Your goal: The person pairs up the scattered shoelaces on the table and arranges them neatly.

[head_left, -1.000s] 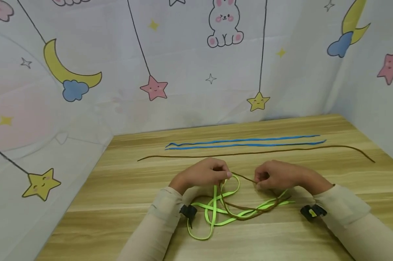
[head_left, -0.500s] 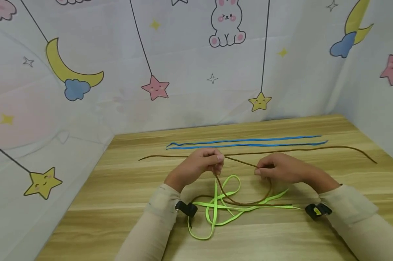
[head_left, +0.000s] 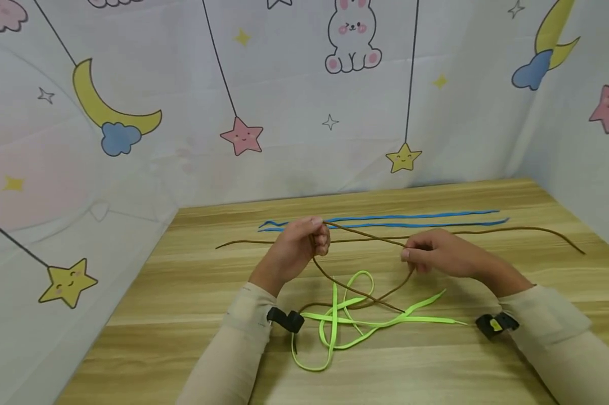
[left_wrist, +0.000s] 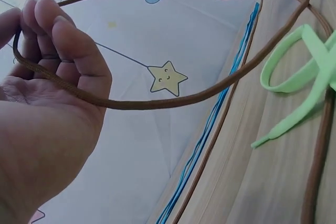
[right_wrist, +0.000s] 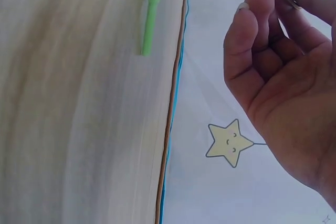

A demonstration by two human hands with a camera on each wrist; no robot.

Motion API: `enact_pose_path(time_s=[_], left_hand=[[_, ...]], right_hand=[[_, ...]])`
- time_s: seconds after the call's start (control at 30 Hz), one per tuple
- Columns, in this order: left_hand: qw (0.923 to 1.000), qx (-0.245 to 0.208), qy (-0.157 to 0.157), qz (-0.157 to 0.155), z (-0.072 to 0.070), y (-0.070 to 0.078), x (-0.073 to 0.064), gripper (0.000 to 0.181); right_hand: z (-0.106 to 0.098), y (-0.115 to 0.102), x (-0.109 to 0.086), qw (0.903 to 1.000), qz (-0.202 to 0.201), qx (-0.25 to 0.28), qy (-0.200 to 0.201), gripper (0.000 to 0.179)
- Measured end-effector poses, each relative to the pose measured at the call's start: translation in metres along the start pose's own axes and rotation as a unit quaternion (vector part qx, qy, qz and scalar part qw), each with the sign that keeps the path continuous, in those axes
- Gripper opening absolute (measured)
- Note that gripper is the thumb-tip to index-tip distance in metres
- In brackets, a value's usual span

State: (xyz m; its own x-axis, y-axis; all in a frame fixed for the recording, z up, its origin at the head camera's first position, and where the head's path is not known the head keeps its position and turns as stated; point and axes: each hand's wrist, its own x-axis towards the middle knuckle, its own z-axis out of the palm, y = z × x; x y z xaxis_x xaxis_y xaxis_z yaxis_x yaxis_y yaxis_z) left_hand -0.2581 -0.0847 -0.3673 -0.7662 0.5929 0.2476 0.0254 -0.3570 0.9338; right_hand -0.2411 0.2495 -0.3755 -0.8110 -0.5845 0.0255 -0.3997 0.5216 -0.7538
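A brown shoelace [head_left: 360,231] stretches between both raised hands in the head view. My left hand [head_left: 295,247] pinches it between thumb and fingers, and the lace loops down past the palm in the left wrist view. To the right, my right hand [head_left: 441,253] pinches the same lace between thumb and fingertips, as the right wrist view also shows. The lace's slack hangs below and crosses itself over a tangle of bright green shoelaces [head_left: 333,320] on the table. One brown end lies near the left wrist.
Two blue shoelaces [head_left: 410,216] lie straight along the back of the wooden table [head_left: 147,337]. Another brown shoelace [head_left: 532,228] runs just in front of them, partly behind the hands. A white printed cloth [head_left: 294,169] hangs behind the table.
Both hands have risen from the green tangle, lifting the brown shoelace. The left hand moved up and left, turning its palm; the right moved slightly right. The span between them has widened.
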Motion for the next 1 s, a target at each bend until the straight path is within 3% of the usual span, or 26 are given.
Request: enact_pose_path(time_s=[0.2, 0.33, 0.6, 1.0], left_hand=[[0.9976, -0.063, 0.012, 0.026, -0.006, 0.004, -0.001, 0.039], [0.9916, -0.118, 0.020, 0.051, -0.010, 0.008, -0.001, 0.044], [0.9811, -0.172, 0.039, 0.079, -0.016, 0.013, -0.004, 0.048], [0.9767, -0.182, 0.056, 0.099, -0.024, 0.017, -0.006, 0.047]], right_hand=[[-0.003, 0.001, -0.002, 0.9983, -0.010, 0.042, 0.038, 0.030], [-0.008, 0.000, -0.004, 0.9948, -0.020, 0.068, 0.073, 0.029], [-0.019, -0.007, -0.012, 0.9881, -0.029, 0.086, 0.124, 0.031], [-0.032, -0.017, -0.027, 0.9719, -0.056, 0.114, 0.198, 0.034]])
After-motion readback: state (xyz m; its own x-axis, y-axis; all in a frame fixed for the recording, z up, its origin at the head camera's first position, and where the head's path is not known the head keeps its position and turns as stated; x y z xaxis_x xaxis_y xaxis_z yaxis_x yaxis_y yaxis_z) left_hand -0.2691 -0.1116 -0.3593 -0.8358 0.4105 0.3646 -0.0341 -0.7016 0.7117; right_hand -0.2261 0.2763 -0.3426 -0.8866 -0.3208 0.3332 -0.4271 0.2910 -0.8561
